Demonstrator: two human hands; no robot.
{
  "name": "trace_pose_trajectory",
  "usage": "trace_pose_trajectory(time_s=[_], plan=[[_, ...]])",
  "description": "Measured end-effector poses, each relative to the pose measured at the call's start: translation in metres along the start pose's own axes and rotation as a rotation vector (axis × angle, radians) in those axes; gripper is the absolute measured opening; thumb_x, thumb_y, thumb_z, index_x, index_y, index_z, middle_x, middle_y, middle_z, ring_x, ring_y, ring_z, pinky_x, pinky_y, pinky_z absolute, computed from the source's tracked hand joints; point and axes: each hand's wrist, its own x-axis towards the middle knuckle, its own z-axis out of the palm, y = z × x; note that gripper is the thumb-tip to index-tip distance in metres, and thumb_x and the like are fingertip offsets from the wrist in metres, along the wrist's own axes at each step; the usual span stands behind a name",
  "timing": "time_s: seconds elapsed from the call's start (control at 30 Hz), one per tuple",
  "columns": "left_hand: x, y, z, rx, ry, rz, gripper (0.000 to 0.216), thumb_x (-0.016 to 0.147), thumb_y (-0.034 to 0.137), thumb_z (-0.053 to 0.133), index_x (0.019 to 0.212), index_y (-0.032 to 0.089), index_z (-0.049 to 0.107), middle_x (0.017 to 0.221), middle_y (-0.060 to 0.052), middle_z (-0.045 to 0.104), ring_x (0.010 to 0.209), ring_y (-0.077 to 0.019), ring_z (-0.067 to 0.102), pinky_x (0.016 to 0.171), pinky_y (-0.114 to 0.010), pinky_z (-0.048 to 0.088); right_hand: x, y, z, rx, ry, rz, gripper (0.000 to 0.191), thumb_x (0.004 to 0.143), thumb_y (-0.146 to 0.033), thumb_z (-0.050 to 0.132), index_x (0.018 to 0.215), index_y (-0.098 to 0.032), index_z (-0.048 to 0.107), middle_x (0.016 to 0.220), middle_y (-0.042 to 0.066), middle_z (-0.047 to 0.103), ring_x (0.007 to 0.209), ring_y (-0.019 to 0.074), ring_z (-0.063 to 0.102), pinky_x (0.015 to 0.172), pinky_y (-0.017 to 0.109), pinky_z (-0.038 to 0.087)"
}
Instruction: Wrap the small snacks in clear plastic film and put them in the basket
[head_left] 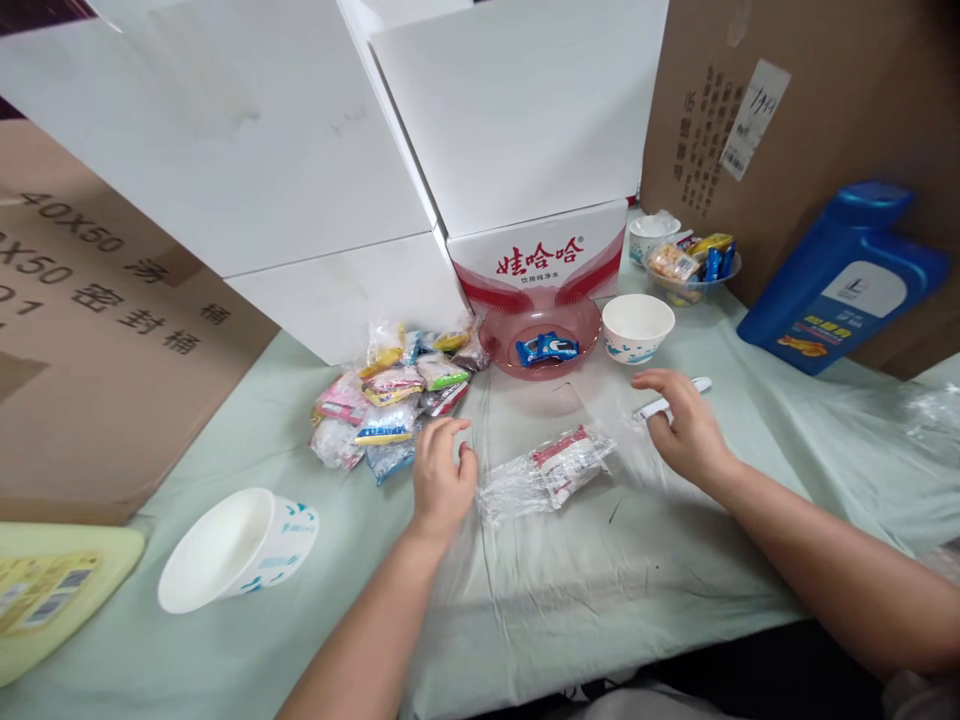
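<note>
The left hand point(442, 475) was near the middle of the frame, its fingers bent and its thumb standing apart from them; the grip was loose and nothing showed in it. The right hand point(686, 428), right of centre, had its fingers spread and curved with a wide gap before the thumb, and it too had hold of nothing that could be seen. Between the two hands, just below the centre, a red-and-white packet point(568, 465) lay on the pale green cloth point(540, 610), with crumpled clear plastic point(514, 490) at its left end, reaching close to the left hand; whether the two touched could not be told. A slim white object point(651, 409) lay partly hidden behind the right hand, and contact between them was unclear. Just beyond the left hand's fingertips, left of centre, sat a heap of wrapped snack packets point(397, 385) in mixed colours. Above the red-and-white packet, a see-through pink bowl point(587, 328) held blue packets point(551, 348), and a white paper bowl point(636, 343) stood just to its right. In the upper right, a clear bowl point(694, 291) was filled with more packets beside a smaller paper bowl point(646, 243), while a blue bottle point(832, 290) stood near the right edge. Another paper bowl point(281, 540) was at the lower left, and white boxes point(517, 110) filled the background between brown cartons at either side.
</note>
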Motion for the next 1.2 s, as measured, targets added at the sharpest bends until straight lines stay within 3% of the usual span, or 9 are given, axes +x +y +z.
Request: trace_pose_trajectory(time_s=[0.1, 0.2, 0.4, 0.5, 0.67, 0.77, 0.87, 1.07, 1.2], plan=[[-0.003, 0.016, -0.002, -0.01, -0.181, 0.216, 0.025, 0.092, 0.025, 0.049, 0.113, 0.017, 0.06, 0.103, -0.009, 0.065, 0.103, -0.0253, 0.055, 0.091, -0.042, 0.044, -0.002, -0.013, -0.005, 0.091, 0.012, -0.136, 0.032, 0.087, -0.013, 0.042, 0.114, -0.024, 0.055, 0.112, 0.012, 0.062, 0.112, 0.0279, 0.057, 0.095, 0.048, 0.047], [-0.007, 0.033, -0.001, 0.05, -0.348, 0.36, 0.028, 0.09, 0.035, 0.057, 0.11, 0.017, 0.064, 0.104, -0.009, 0.066, 0.107, -0.0292, 0.053, 0.091, -0.045, 0.042, -0.005, -0.021, -0.003, 0.062, -0.229, -0.314, 0.032, 0.093, -0.025, 0.049, 0.125, -0.02, 0.053, 0.12, 0.014, 0.061, 0.111, 0.0272, 0.057, 0.093, 0.045, 0.049], [-0.02, 0.07, -0.014, 0.095, -0.316, 0.593, 0.019, 0.089, 0.009, 0.049, 0.088, 0.019, 0.066, 0.099, -0.007, 0.068, 0.105, -0.0259, 0.057, 0.09, -0.042, 0.043, -0.002, -0.023, -0.014, -0.115, -0.387, -0.325, 0.038, 0.092, -0.043, 0.055, 0.119, -0.016, 0.062, 0.096, 0.012, 0.067, 0.088, 0.0266, 0.061, 0.077, 0.043, 0.052], [-0.036, 0.093, -0.028, 0.057, -0.554, 0.69, 0.017, 0.09, 0.01, 0.049, 0.087, 0.018, 0.064, 0.095, -0.007, 0.067, 0.092, -0.0228, 0.06, 0.079, -0.037, 0.047, -0.001, -0.036, -0.028, 0.04, -0.349, -0.408, 0.028, 0.095, -0.037, 0.05, 0.112, -0.02, 0.064, 0.101, 0.011, 0.067, 0.096, 0.0248, 0.059, 0.086, 0.042, 0.048], [-0.054, 0.108, -0.033, -0.005, -0.973, 0.579, 0.019, 0.088, 0.037, 0.062, 0.082, 0.019, 0.06, 0.084, -0.003, 0.064, 0.08, -0.0209, 0.061, 0.064, -0.031, 0.051, -0.01, -0.056, -0.028, -0.061, -0.874, -0.362, 0.02, 0.096, -0.024, 0.047, 0.091, -0.02, 0.066, 0.083, 0.006, 0.07, 0.074, 0.0186, 0.066, 0.065, 0.03, 0.047], [-0.052, 0.097, -0.025, 0.087, -0.91, 0.403, 0.014, 0.094, 0.019, 0.05, 0.083, 0.018, 0.058, 0.081, -0.003, 0.062, 0.067, -0.0179, 0.06, 0.058, -0.03, 0.05, -0.013, -0.053, -0.02, -0.427, -1.001, -0.186, 0.019, 0.093, -0.027, 0.052, 0.083, -0.018, 0.066, 0.074, 0.008, 0.071, 0.068, 0.0234, 0.069, 0.058, 0.03, 0.044], [-0.048, 0.083, -0.017, 0.217, -0.731, 0.274, 0.012, 0.092, 0.016, 0.05, 0.099, 0.018, 0.059, 0.098, -0.007, 0.064, 0.076, -0.0219, 0.064, 0.064, -0.035, 0.054, -0.013, -0.045, -0.015, -0.595, -0.913, -0.066, 0.023, 0.091, -0.036, 0.057, 0.098, -0.015, 0.065, 0.079, 0.011, 0.073, 0.071, 0.0283, 0.07, 0.056, 0.032, 0.044], [-0.04, 0.077, -0.019, 0.363, -0.432, 0.179, 0.088, 0.07, 0.04, 0.08, 0.143, 0.02, 0.035, 0.155, -0.024, 0.022, 0.113, -0.0419, 0.056, 0.082, -0.053, 0.054, -0.014, -0.035, -0.002, -0.329, -0.507, -0.262, 0.047, 0.09, -0.042, 0.059, 0.127, -0.013, 0.054, 0.1, 0.015, 0.07, 0.088, 0.0274, 0.066, 0.073, 0.038, 0.052], [-0.039, 0.085, -0.022, 0.192, -0.379, 0.306, 0.036, 0.087, 0.027, 0.063, 0.121, 0.02, 0.054, 0.131, -0.017, 0.053, 0.1, -0.0292, 0.063, 0.082, -0.043, 0.055, -0.019, -0.033, 0.016, -0.131, -0.51, -0.427, 0.036, 0.09, -0.03, 0.06, 0.123, -0.016, 0.058, 0.121, 0.016, 0.063, 0.117, 0.03, 0.054, 0.094, 0.046, 0.047]])
